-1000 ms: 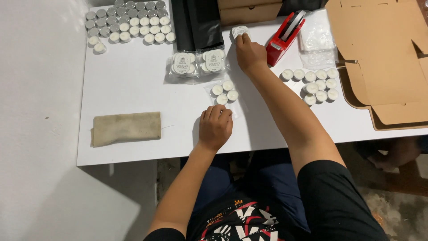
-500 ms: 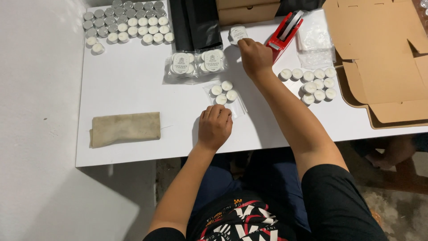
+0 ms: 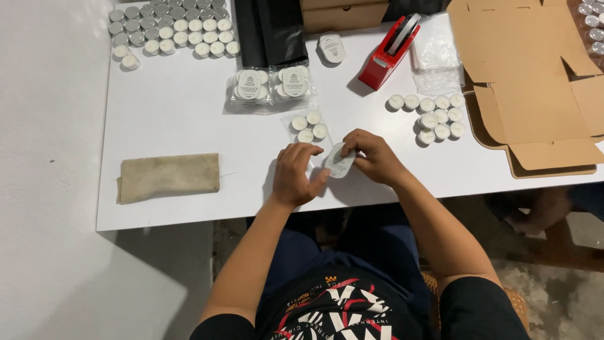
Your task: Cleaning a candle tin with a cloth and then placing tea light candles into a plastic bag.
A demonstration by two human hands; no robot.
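1. The right hand (image 3: 372,157) pinches a small white oval label (image 3: 340,161) by its right end, near the front edge of the white table (image 3: 182,119).
2. The left hand (image 3: 296,173) touches the label's left end. Its fingers are curled down on the table.
3. Just behind the hands lies a clear bag with four little white candles (image 3: 309,126) in it.
4. Farther back sit two packed candle bags (image 3: 270,85), side by side, with a stack of labels (image 3: 331,48) near the back edge.
5. A red tape holder (image 3: 385,53) stands toward the back, right of the middle.
6. A bunch of loose white candles (image 3: 430,116) sits on the right side, close to the flat brown box (image 3: 535,88) that hangs over the right edge.
7. Many more candles (image 3: 170,31) fill the back left corner.
8. A folded tan cloth (image 3: 168,177) lies near the front left corner.
9. The big white space between the cloth and the back left candles has room to move.
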